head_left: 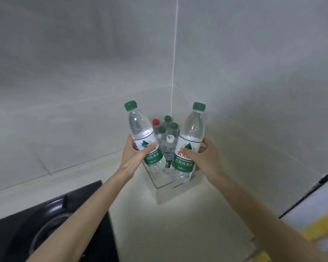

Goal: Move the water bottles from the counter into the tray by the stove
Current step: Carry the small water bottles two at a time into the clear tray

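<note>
My left hand (135, 153) grips a clear water bottle (140, 127) with a green cap and green-white label, tilted left. In my right hand (203, 155) is a second bottle (192, 129) of the same kind, tilted slightly right. Both bottles hang over the clear tray (160, 183) in the counter's corner. Several bottles stand in the tray behind them: green-capped ones (167, 120), one with a red cap (155, 122) and one with a white cap (170, 138). Their lower parts are hidden by the held bottles.
A black stove (51, 214) with a burner lies at the lower left, under my left forearm. Grey tiled walls meet in the corner behind the tray. The pale counter (169, 224) runs toward me. A blurred white and yellow object (316, 214) is at the right edge.
</note>
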Tool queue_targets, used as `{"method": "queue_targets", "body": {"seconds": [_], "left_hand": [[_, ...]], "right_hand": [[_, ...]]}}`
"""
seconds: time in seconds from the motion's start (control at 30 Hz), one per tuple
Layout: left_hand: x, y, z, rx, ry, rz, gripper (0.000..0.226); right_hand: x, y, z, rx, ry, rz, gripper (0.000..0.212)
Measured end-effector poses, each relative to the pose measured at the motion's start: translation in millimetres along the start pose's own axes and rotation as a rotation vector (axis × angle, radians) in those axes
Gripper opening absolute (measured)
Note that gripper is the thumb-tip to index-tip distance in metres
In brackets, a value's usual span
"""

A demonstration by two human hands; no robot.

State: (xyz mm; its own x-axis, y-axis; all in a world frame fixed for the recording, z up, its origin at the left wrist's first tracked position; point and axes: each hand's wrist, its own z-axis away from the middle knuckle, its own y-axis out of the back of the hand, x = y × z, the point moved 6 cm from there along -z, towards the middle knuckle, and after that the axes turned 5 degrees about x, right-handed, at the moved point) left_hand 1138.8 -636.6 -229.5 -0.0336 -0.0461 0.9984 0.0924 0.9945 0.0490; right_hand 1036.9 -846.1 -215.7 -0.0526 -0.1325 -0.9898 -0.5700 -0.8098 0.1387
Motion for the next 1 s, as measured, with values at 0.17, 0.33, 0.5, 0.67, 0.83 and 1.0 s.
{"method": "queue_targets", "body": {"seconds": [0.17,0.33,0.5,0.67,0.83,1.0], "left_hand": [[-14.0,-21.2,-45.3,0.05,-0.031,-0.212,0.063],[-45.7,-33.0,-75.0,0.1,-0.021,-0.338,0.064],[-74.4,-45.1,-91.7,0.126,0.037,-0.345,0.078],[-103.7,-56.5,-101.7,0.194,0.117,-0.35,0.085],[-125.8,-67.6,-108.5,0.238,0.214,-0.339,0.079],[-148.9,-62.5,-112.8,0.278,0.318,-0.3,0.084]], "right_hand": [[12.2,-5.9,-50.8,0.016,0.09,0.057,0.062],[41.3,-24.8,-73.5,-0.073,0.141,0.139,0.067],[78.1,-43.7,-79.7,-0.177,0.153,0.258,0.071],[118.4,-55.5,-85.4,-0.243,0.052,0.259,0.068],[139.1,-61.9,-91.8,-0.249,-0.001,0.28,0.058],[151.8,-70.7,-96.8,-0.286,0.02,0.316,0.053]]}}
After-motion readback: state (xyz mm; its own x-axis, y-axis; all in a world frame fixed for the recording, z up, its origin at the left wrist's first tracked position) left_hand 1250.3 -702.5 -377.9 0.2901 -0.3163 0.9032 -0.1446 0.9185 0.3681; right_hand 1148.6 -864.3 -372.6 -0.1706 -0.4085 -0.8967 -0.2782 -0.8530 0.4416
